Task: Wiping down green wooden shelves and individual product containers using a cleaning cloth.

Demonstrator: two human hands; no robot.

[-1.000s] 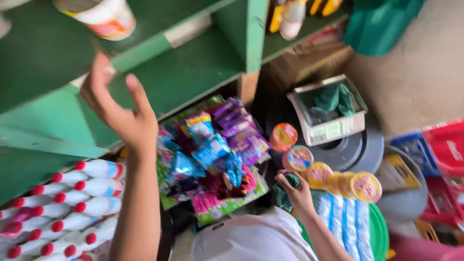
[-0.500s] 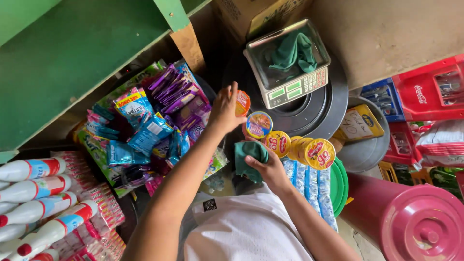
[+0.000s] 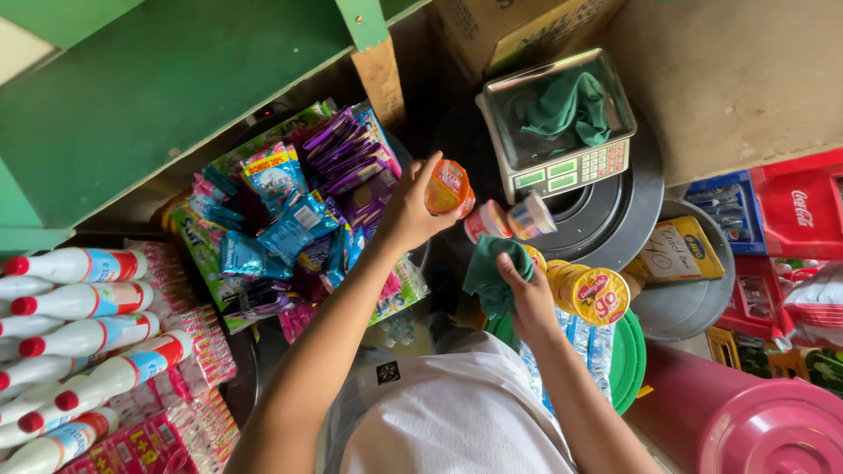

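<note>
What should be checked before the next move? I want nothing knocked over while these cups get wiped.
1. Left hand has a firm hold on the orange cup: ok, fingers wrap its side.
2. Right hand holds the green cloth: ok.
3. Cup's lid sealed: cannot tell.
4. Row of cups by the right hand steady: cannot tell, they lie tilted.
5. Scale free for use: not ok, a green rag lies in its pan.
6. Sachets beside the left arm clear of it: ok.
</note>
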